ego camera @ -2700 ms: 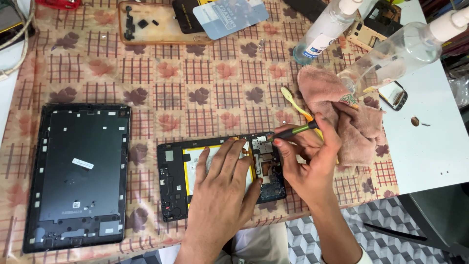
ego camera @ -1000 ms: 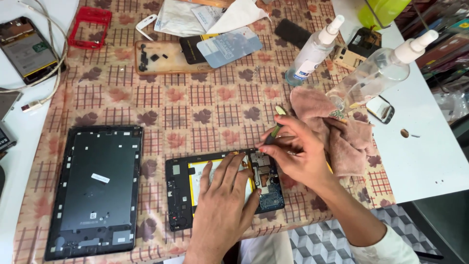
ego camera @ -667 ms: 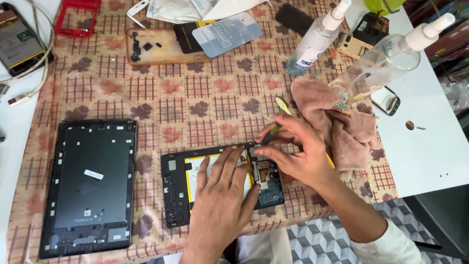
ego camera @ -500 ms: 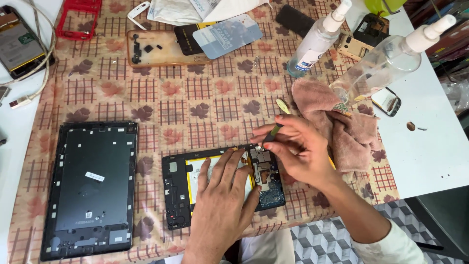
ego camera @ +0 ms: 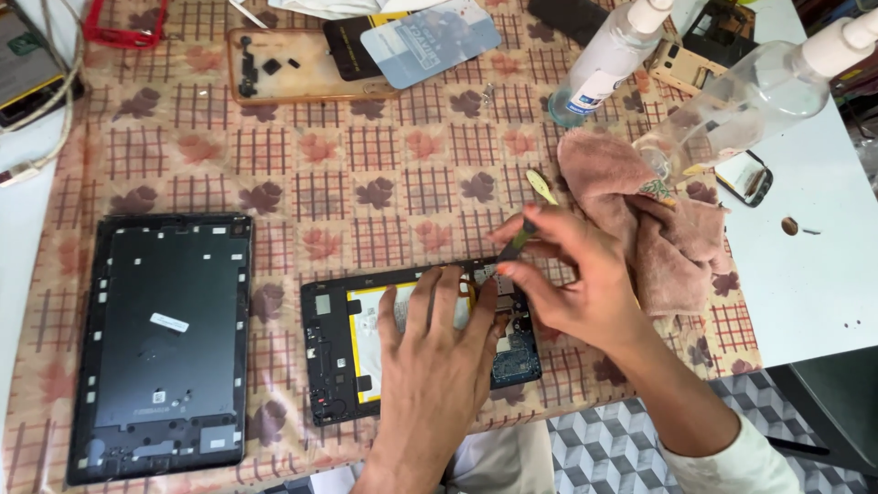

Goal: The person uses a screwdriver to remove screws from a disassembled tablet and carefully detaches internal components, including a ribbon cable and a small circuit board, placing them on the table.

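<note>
Little has shifted since a moment ago: right hand fingers still pinch the yellow-tipped tool over the opened tablet, while left hand fingers lie spread flat on it. It lies on the bench's checked leaf-print cloth, circuit board exposed, beside a pink rag.

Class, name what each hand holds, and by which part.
Right hand pinches a thin tool near its lower end. Left hand holds nothing; it lies flat on the opened tablet.
</note>
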